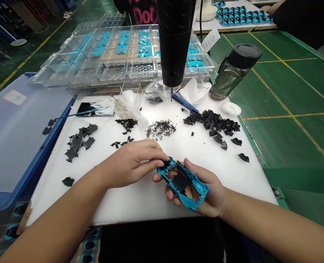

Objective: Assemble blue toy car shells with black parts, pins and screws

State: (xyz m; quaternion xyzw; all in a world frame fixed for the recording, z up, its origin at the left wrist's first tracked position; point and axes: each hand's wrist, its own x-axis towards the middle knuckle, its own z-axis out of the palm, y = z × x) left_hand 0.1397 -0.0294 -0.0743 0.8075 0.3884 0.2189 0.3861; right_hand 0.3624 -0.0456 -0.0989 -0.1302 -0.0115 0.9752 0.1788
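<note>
Low over the white work board [140,204], my right hand [211,193] cradles a blue toy car body shell [199,188], its open inside facing up. A flat black plastic plate [180,181] sits across the middle of the shell. My left hand [136,160] reaches in from the left, thumb and fingers closed at the shell's far left end on a small black plastic part [166,165]. The fingertips partly cover that part. Beyond my hands lies a spread of tiny black screws [162,128]. Above it an electric screwdriver [175,44] hangs with its bit pointing down.
Black plastic pieces lie in a right-hand pile [217,122] and a left-hand group [78,140]. A bottle [233,73], white case [231,109], blue pen [185,103] and clear box [131,98] stand behind. Clear divided trays [115,69] hold blue parts; a blue bin [27,146] is left.
</note>
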